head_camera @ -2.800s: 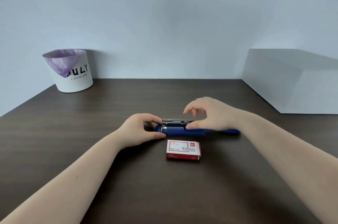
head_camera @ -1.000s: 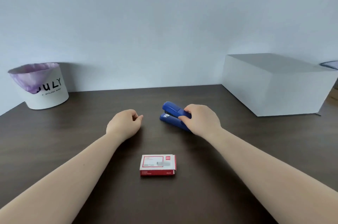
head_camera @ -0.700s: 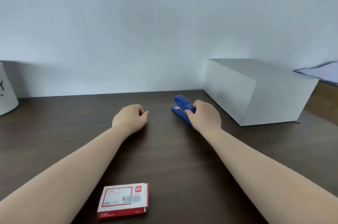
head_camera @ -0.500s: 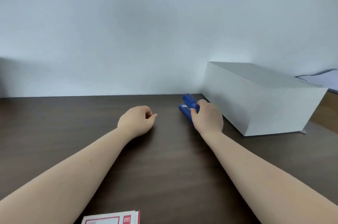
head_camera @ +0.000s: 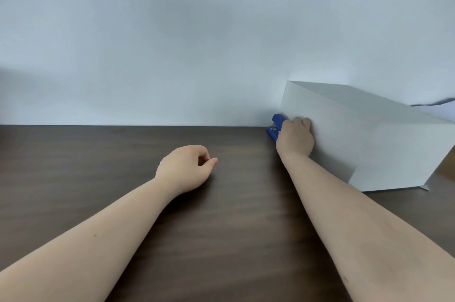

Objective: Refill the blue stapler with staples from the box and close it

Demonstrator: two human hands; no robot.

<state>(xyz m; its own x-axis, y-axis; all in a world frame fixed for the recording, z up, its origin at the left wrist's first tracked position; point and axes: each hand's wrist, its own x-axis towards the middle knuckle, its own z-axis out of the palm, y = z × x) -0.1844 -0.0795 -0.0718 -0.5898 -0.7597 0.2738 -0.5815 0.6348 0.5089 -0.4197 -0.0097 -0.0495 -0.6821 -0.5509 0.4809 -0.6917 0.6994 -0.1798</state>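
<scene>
Since half a second ago the blue stapler point(head_camera: 276, 125) has travelled farther back along the dark wooden table point(head_camera: 98, 154), and it now sits right at the near left corner of the grey box point(head_camera: 364, 139), close to where the table meets the pale wall point(head_camera: 172, 43). The red-and-white staple box, whose top edge showed at the bottom of the earlier picture, has dropped out of view entirely. The left hand point(head_camera: 184, 168) lies much as it did then.

From the head camera, the right hand point(head_camera: 295, 140) covers most of the stapler, so only the stapler's rounded blue front end and a bit of its base stick out to the left of the knuckles. Its fingers point(head_camera: 301, 121) are curled down over the stapler body in a closed hold, and they lie just beside the left face of the grey box; whether they touch that face cannot be told. The stapler looks closed, its top down on its base, though the hand hides most of it.

Well to the left of the grey box, the left hand rests on the table in a loose fist, thumb tip meeting the bent forefinger, with nothing in it. Both bare forearms reach in from the bottom edge, the right one running up alongside the grey box.
</scene>
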